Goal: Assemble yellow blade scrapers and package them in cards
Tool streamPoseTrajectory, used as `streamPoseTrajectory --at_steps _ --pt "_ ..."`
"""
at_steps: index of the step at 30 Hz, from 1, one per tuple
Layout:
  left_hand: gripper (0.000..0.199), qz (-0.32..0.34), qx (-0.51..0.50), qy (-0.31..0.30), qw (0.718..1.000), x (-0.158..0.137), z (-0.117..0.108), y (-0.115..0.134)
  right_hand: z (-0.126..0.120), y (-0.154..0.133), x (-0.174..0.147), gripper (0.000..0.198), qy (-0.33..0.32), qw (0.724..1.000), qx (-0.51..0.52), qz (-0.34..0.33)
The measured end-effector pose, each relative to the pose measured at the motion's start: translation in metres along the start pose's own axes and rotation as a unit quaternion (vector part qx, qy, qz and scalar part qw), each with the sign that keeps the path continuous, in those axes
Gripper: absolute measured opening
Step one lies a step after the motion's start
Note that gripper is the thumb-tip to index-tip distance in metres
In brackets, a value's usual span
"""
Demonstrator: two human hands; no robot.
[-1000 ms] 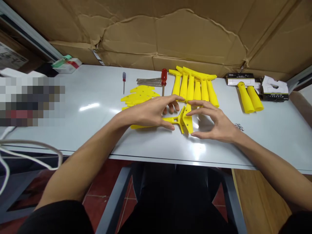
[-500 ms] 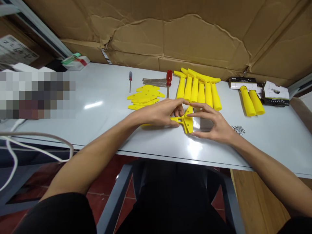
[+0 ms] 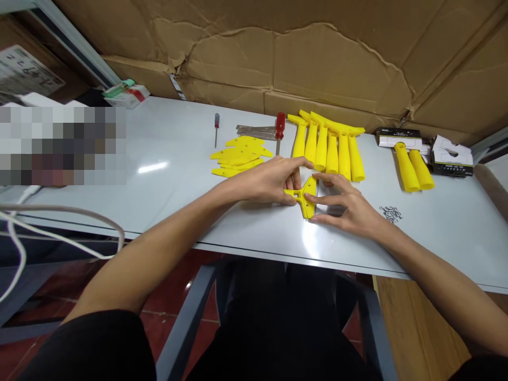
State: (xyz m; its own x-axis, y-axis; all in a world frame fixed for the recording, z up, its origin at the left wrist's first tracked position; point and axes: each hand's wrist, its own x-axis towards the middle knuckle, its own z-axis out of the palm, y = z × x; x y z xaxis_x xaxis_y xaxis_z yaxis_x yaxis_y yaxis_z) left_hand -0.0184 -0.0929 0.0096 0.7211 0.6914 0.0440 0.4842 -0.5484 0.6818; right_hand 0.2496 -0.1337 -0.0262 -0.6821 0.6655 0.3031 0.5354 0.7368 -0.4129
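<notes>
Over the front half of the table, my two hands hold a yellow plastic scraper handle (image 3: 309,203), its wide head pointing right. My left hand (image 3: 266,180) is closed around its neck, thumb in front, hiding most of the grip part. The thumb and fingers of my right hand (image 3: 346,205) press on the head's face and edges. Left of the handle lies a pile of flat yellow plates (image 3: 240,151). A red-handled screwdriver (image 3: 280,124) and several thin metal blades (image 3: 257,131) lie behind my left hand.
Several yellow scraper handles (image 3: 332,143) stand in a row behind my hands. To the right are two more yellow handles (image 3: 407,169), black-and-white boxes (image 3: 451,155) and a heap of small screws (image 3: 391,214). A small screwdriver (image 3: 216,123) lies farther left; white cables (image 3: 59,237) hang left.
The camera view has shifted slightly. Both hands keep hold of the scraper handle, and my right fingers have shifted a little along its head.
</notes>
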Motion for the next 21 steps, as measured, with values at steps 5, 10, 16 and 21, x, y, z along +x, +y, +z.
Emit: streamPoseTrajectory --at_steps 5,10,16,21 --pt "0.070 -0.023 -0.016 0.008 1.000 0.0004 -0.0012 0.0057 -0.0005 -0.0005 -0.0028 0.055 -0.022 0.998 -0.041 -0.041" --pt "0.045 -0.007 -0.021 0.025 0.999 0.0010 -0.0001 0.0062 -0.0036 -0.0003 -0.0061 0.057 -0.047 0.995 -0.064 -0.061" --pt "0.018 0.038 0.070 -0.004 0.997 0.0003 -0.0055 0.0086 -0.0045 -0.0004 -0.0067 0.064 -0.092 0.990 -0.093 -0.047" --pt "0.025 0.055 0.107 -0.017 0.993 -0.0002 -0.0081 0.0074 -0.0024 -0.0027 -0.0070 0.070 -0.106 0.990 -0.085 -0.040"
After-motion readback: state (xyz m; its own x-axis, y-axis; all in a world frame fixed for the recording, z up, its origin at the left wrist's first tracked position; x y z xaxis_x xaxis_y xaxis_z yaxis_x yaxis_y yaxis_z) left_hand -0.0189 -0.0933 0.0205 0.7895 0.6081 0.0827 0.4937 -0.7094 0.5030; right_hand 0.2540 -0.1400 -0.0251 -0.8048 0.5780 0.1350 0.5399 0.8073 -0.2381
